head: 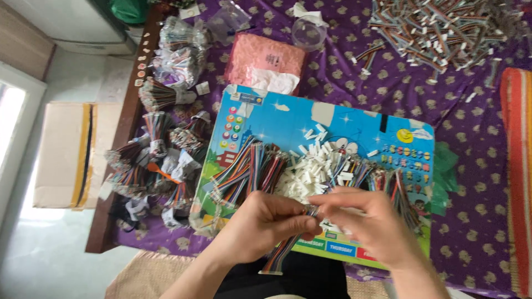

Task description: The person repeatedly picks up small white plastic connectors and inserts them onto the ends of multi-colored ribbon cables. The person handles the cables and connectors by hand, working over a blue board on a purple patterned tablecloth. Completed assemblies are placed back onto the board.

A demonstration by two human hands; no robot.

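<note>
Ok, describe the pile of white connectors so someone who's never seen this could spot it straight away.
Find the blue picture board lying on the purple flowered cloth. The white connectors are heaped at its middle, just above the two hands. They are small plain white blocks, loose, while the wire bundles beside them are striped in many colours.

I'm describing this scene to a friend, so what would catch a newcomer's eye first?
Two hands meet at bottom centre, the left hand and right hand pinching a multicoloured ribbon cable. Behind them, a bright blue picture board carries a pile of small white connectors. All sits on a purple patterned cloth.
</note>
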